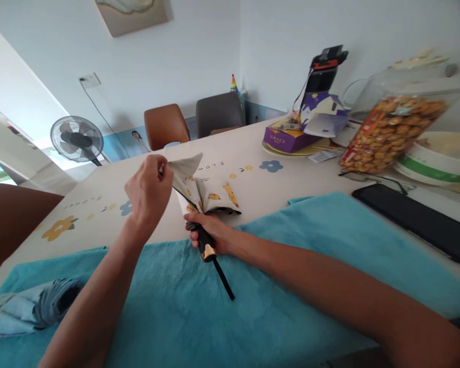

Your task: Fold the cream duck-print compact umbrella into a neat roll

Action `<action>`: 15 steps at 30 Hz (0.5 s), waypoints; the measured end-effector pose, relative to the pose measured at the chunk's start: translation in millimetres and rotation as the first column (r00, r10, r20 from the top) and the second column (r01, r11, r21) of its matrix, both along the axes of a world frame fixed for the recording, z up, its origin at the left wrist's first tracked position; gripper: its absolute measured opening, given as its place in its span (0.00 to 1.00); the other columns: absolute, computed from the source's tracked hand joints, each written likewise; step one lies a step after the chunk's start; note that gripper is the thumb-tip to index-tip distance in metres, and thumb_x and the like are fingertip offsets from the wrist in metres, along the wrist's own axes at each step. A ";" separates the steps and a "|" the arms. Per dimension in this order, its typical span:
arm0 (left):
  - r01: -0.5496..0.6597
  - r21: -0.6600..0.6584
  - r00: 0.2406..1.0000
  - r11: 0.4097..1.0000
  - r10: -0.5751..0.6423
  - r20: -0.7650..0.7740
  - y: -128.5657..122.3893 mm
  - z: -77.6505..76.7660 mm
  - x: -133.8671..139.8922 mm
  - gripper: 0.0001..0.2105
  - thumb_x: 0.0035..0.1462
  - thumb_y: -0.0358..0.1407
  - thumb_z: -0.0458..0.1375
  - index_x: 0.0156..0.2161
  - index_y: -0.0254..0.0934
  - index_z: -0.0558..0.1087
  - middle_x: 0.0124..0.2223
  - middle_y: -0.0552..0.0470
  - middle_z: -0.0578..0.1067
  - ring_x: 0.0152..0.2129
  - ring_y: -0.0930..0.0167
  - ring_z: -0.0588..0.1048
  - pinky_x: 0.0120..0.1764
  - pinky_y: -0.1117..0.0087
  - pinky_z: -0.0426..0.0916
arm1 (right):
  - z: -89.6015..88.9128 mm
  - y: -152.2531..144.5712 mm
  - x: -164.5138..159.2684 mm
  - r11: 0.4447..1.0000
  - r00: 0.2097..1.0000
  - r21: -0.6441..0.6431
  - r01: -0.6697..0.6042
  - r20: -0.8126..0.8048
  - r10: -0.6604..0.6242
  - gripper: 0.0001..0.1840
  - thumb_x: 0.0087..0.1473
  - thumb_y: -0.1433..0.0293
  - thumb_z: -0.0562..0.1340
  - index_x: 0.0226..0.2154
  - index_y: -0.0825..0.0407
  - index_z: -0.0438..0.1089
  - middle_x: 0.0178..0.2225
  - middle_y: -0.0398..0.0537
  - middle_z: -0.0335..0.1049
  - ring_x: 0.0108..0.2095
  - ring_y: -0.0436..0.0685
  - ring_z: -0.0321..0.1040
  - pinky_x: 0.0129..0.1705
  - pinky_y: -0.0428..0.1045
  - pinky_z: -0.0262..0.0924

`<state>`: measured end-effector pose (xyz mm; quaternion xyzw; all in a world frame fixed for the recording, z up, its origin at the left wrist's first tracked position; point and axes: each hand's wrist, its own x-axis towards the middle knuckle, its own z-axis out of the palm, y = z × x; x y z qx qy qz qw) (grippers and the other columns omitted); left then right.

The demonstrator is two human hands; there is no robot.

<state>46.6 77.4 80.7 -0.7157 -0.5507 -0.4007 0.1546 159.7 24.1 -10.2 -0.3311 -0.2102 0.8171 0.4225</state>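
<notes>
A folding umbrella [214, 197] with cream fabric and small yellow-orange prints points away from me over the table. My right hand [210, 231] is wrapped round its lower end, just above the black handle [204, 239] with a gold band. From the handle a black strap [224, 280] hangs down over the towel. My left hand [150, 184] is closed in a pinch on one corner of the umbrella's cloth, pulling that panel up and to the left. Other folds of the cloth lie loose to the right of the shaft.
A teal towel [161, 301] covers the table's near side. On it at left lies a rolled light-blue bundle [26, 309]. At right are a black phone [414, 220], glasses [379, 179], a snack jar [398, 128], a bowl [440, 158] and a purple box [287, 138]. Chairs [166, 125] stand beyond.
</notes>
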 end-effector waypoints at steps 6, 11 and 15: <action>-0.078 -0.307 0.985 0.948 0.026 -0.170 -7.7 33.8 -27.3 0.15 0.54 0.35 0.50 0.44 0.49 0.74 0.28 0.53 0.74 0.26 0.67 0.71 0.32 0.66 0.60 | 2.3 -1.8 2.3 0.999 0.999 0.002 0.037 -0.007 -0.037 0.09 0.52 0.68 0.64 0.29 0.53 0.63 0.23 0.38 0.62 0.15 0.43 0.58 0.14 0.42 0.59; -0.198 -0.559 0.925 0.805 -0.035 -0.379 -14.9 53.0 -49.8 0.15 0.53 0.39 0.49 0.40 0.49 0.77 0.26 0.52 0.74 0.29 0.62 0.73 0.36 0.63 0.61 | 8.5 -3.2 5.9 1.000 0.999 -0.022 0.021 -0.026 -0.021 0.18 0.53 0.56 0.62 0.28 0.54 0.62 0.20 0.39 0.61 0.14 0.44 0.57 0.12 0.42 0.56; -0.196 -0.627 0.883 0.754 -0.142 -0.447 -14.8 55.3 -61.8 0.18 0.51 0.41 0.50 0.44 0.47 0.76 0.31 0.50 0.76 0.33 0.60 0.74 0.38 0.62 0.61 | 7.0 -1.9 6.3 0.999 0.998 -0.017 0.027 -0.050 -0.028 0.28 0.55 0.45 0.52 0.27 0.54 0.62 0.19 0.40 0.60 0.13 0.45 0.56 0.11 0.43 0.55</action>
